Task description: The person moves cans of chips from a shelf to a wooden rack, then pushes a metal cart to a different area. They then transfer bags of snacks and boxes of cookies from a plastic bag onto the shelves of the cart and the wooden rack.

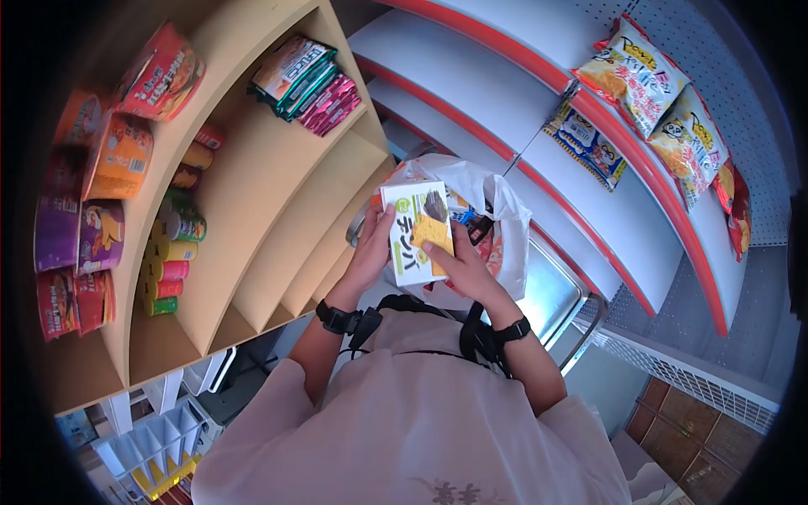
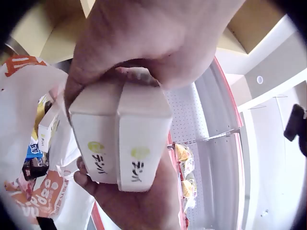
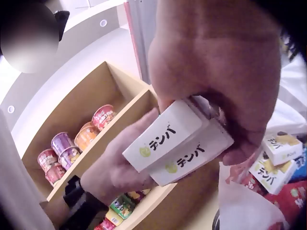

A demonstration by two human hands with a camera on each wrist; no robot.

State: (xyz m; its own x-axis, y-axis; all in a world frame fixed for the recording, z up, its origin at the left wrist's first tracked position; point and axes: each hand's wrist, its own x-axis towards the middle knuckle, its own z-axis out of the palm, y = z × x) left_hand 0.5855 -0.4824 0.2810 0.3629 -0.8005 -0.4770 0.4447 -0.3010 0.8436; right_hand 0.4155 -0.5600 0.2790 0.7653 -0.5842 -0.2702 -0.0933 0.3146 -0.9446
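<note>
Two white snack boxes with green and black print, side by side, show in the left wrist view, one box [image 2: 139, 153] against the other box [image 2: 98, 143]. Both of my hands hold this pair. In the head view my left hand [image 1: 369, 257] grips the left edge, and my right hand [image 1: 468, 268] grips the right side with its thumb across the yellow cracker picture. Right behind the boxes is a white plastic bag [image 1: 512, 210] with orange print. Inside it, the right wrist view shows two similar boxes, one box [image 3: 268, 173] beneath another box [image 3: 284, 149], among other packets.
Wooden shelves [image 1: 252, 194] on the left bear cup noodles [image 1: 118, 156], small cans [image 1: 177, 251] and stacked biscuit packs [image 1: 303, 80]. Red-edged white shelves [image 1: 471, 84] on the right carry chip bags [image 1: 635, 76] and blue packets [image 1: 589, 143]. A metal cart edge [image 1: 581, 324] is near my right arm.
</note>
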